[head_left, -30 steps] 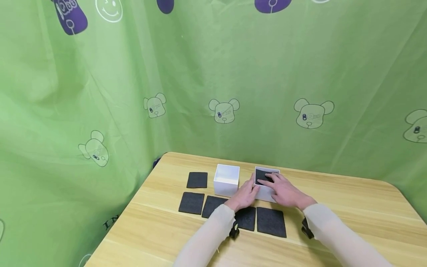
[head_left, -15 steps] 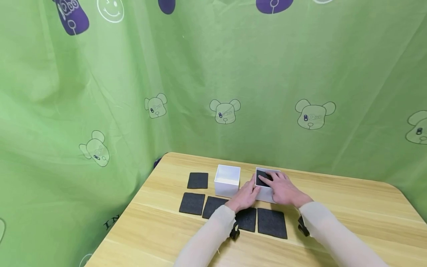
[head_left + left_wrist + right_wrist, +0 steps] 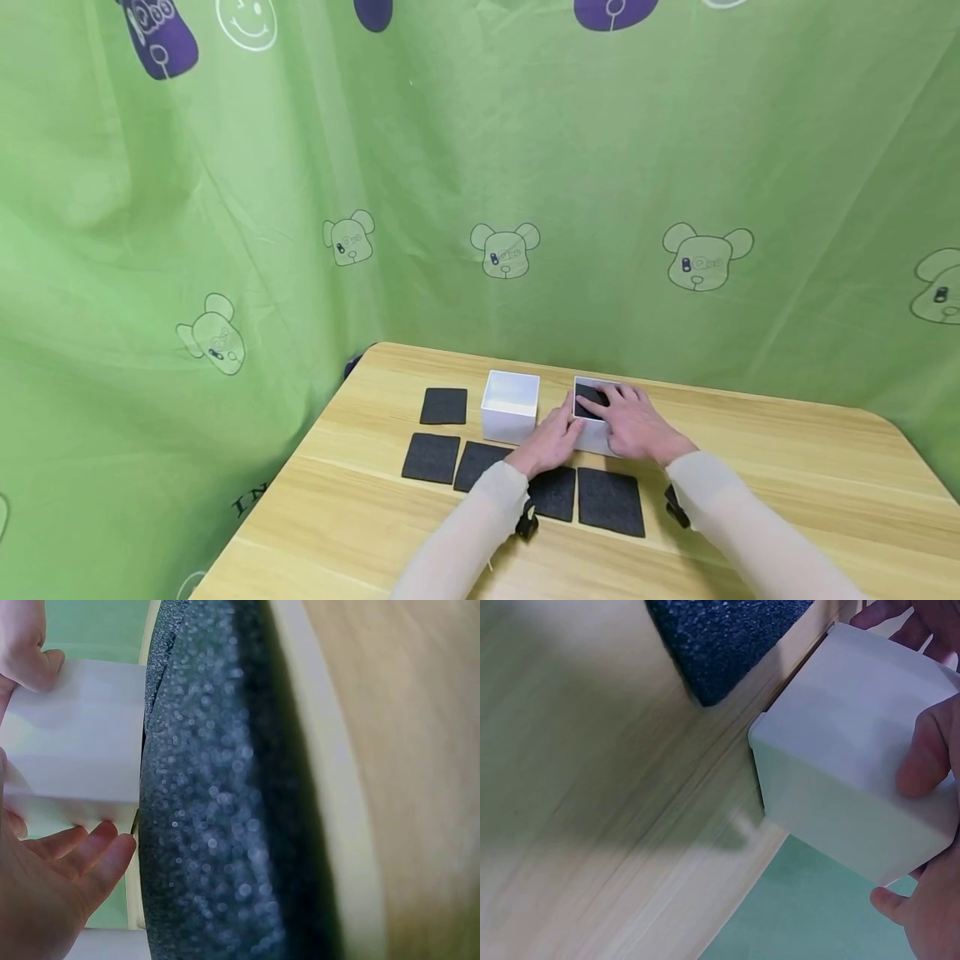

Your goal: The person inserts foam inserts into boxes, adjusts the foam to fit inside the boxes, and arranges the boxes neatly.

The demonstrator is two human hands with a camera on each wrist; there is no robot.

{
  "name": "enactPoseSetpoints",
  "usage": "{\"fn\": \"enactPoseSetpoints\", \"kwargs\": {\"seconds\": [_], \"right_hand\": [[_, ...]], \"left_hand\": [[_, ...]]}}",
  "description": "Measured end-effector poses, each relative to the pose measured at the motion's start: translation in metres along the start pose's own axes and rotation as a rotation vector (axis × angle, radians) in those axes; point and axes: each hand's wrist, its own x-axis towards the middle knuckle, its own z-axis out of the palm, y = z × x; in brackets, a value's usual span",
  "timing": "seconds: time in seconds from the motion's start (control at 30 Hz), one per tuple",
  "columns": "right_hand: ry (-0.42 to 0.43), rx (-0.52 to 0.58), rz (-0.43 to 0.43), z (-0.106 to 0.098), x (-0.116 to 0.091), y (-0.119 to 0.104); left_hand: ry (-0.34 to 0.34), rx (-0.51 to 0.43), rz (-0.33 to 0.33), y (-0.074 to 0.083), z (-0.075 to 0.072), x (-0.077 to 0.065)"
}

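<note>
A white square box point(image 3: 592, 436) stands near the back of the table with a black foam square point(image 3: 589, 402) inside it. My left hand point(image 3: 549, 440) lies along the box's left side, its fingers point(image 3: 109, 859) fairly straight against the wall and its thumb near the front corner. My right hand point(image 3: 637, 427) reaches over the box from the right. Its fingers are spread and touch the foam, while its thumb point(image 3: 926, 761) rests on the box's front face. Part of the foam is hidden beneath the right hand.
Left of it stands a second white box point(image 3: 507, 423), its top open. A black foam square point(image 3: 443, 406) lies farther left. In front, several more squares, such as this foam square point(image 3: 610, 502), lie in a row on the wooden table point(image 3: 345, 517). A green curtain hangs behind.
My right hand has shifted slightly to the left over the box, its fingers still on the foam. The left hand stays at the box's side.
</note>
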Motion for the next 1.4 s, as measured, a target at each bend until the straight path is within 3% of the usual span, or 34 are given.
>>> {"fn": "enactPoseSetpoints", "kwargs": {"seconds": [0.43, 0.97, 1.17, 1.4], "right_hand": [[0.01, 0.033, -0.012, 0.005, -0.005, 0.002], [-0.039, 0.077, 0.004, 0.0, -0.008, -0.001], [0.014, 0.089, -0.02, -0.001, -0.013, 0.001], [0.098, 0.159, 0.007, -0.018, -0.035, 0.001]], "left_hand": [[-0.003, -0.006, -0.02, 0.001, 0.001, -0.002], [-0.014, -0.013, -0.031, 0.001, 0.0, -0.001], [0.002, -0.004, -0.006, 0.001, -0.001, 0.0], [-0.011, -0.032, -0.043, 0.003, 0.0, -0.002]]}}
